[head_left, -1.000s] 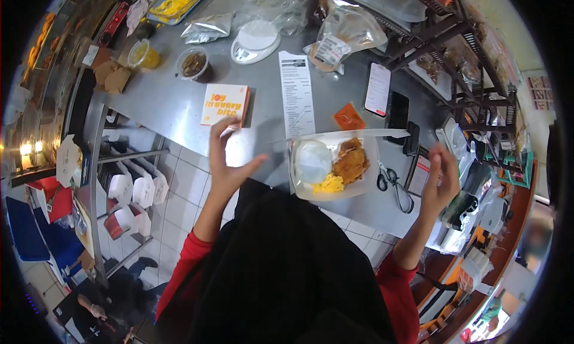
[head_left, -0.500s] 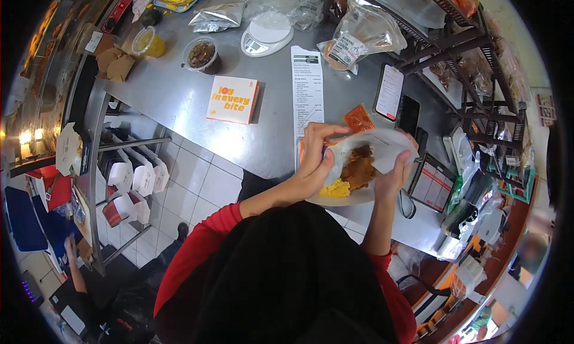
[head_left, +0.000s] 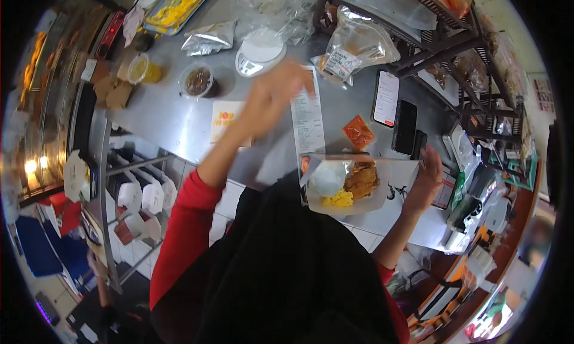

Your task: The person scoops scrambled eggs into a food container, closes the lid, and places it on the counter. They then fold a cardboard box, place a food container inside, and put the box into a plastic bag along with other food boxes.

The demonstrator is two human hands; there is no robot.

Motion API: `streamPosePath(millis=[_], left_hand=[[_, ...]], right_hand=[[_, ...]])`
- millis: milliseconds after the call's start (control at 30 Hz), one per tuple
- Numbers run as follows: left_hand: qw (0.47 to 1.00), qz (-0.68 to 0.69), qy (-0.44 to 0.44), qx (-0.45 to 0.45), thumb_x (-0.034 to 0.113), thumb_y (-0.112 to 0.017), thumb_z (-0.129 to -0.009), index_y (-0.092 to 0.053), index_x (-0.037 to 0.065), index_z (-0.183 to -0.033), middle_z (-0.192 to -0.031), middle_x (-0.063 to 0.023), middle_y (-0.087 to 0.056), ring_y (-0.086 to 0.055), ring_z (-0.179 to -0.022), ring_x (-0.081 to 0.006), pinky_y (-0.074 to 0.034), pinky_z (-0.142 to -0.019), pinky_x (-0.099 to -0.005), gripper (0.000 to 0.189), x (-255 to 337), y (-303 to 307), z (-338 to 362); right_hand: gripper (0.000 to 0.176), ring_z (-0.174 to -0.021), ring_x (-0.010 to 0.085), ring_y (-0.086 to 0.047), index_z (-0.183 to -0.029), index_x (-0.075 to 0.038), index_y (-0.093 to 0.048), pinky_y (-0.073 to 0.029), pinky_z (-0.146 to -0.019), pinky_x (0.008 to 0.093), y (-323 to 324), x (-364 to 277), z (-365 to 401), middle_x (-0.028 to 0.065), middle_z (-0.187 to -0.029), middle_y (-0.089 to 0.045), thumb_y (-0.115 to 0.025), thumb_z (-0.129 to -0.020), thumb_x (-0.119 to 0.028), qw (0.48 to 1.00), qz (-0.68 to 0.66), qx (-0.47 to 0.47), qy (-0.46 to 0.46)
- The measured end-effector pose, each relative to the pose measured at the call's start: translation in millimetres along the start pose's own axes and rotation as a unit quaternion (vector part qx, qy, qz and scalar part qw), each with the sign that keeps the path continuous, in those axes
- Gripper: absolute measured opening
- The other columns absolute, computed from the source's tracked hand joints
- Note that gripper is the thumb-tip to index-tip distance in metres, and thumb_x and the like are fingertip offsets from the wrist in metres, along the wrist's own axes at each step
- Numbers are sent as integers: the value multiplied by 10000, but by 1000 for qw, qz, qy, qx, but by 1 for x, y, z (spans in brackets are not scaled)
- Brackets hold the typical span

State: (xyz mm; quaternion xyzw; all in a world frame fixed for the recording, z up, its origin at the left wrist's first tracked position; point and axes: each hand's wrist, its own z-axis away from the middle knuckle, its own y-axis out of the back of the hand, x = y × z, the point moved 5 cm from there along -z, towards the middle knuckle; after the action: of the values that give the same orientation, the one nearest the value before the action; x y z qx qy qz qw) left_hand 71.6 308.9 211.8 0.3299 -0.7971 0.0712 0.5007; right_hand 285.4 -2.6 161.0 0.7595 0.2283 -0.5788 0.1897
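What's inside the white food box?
Inside the white food box: a brown fried piece, yellow egg and a white round mound. Whatever lies under the food is covered.

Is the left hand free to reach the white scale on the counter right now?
Probably yes: the left hand hangs over the counter just short of the scale, with nothing standing between them.

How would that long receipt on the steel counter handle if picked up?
Probably floppy: the receipt is a thin paper strip lying flat. Likely very light, so a push may slide it on the smooth counter or buckle it.
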Motion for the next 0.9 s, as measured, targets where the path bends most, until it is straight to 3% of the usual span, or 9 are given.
streamPosePath(millis=[33,167,267,300,467,567,600,733,900], left_hand=[[986,-135,-49,87,142,-526,-882,-601,7,-903,-871,-112,-620,-592,-849,-275,-444,-801,-351,156,-2,27,-36],[944,-284,-96,139,62,-522,-821,-604,29,-976,-936,-150,-638,-609,-887,-303,-466,-780,-346,179,-160,113,-172],[882,-408,167,-165,192,-616,-765,-606,109,-1045,-1045,-147,-616,-596,-968,-299,-481,-784,-389,292,-330,122,-182],[823,-429,204,-311,245,-646,-743,-607,142,-1064,-1096,-133,-606,-589,-1002,-288,-485,-786,-403,339,-345,111,-170],[680,-673,59,-286,332,-675,-703,-626,221,-1083,-1173,-73,-577,-503,-1126,-309,-394,-960,-369,399,-281,74,-167],[802,-555,2,-221,286,-647,-669,-704,280,-970,-1187,-77,-588,-570,-1073,-258,-460,-855,-436,306,-293,65,-186],[827,-492,75,-263,278,-622,-691,-705,270,-944,-1141,-92,-611,-584,-1046,-273,-460,-851,-436,266,-334,66,-193],[847,-469,160,-191,261,-574,-730,-699,189,-893,-966,-155,-660,-628,-929,-311,-479,-817,-415,218,-349,57,-182],[856,-453,192,-157,290,-603,-729,-680,156,-942,-1009,-161,-649,-628,-920,-324,-498,-775,-404,263,-351,64,-179]], right_hand=[[620,-1232,299,-399,-1325,-31,-394,-268,-1024,402,10,-1,6,190,-1372,-391,-354,-930,-507,998,-14,56,-16],[541,-1201,278,-429,-1300,-22,-409,-281,-1028,418,36,11,50,174,-1315,-448,-364,-949,-430,970,-69,220,-72],[475,-1158,255,-469,-1236,-21,-477,-306,-1005,409,30,12,80,150,-1226,-517,-392,-946,-387,967,-43,240,-80],[457,-1141,246,-484,-1209,-21,-503,-316,-994,403,26,11,82,140,-1193,-542,-404,-942,-378,968,-21,236,-80],[284,-1002,221,-528,-1011,30,-589,-388,-940,384,1,-1,87,117,-976,-578,-485,-900,-210,934,15,333,-128],[320,-1049,214,-529,-1051,-5,-585,-370,-935,382,-2,6,92,100,-1049,-589,-496,-898,-272,946,15,306,-106],[343,-1073,212,-527,-1075,-24,-580,-358,-937,382,-3,6,95,91,-1086,-590,-502,-898,-308,953,16,286,-101],[322,-1056,215,-540,-1072,-6,-579,-371,-931,385,-14,1,95,104,-1083,-592,-480,-910,-267,948,44,296,-112],[300,-1038,226,-545,-1048,18,-577,-388,-916,370,-13,-4,102,126,-1065,-590,-439,-928,-220,948,53,294,-109]])
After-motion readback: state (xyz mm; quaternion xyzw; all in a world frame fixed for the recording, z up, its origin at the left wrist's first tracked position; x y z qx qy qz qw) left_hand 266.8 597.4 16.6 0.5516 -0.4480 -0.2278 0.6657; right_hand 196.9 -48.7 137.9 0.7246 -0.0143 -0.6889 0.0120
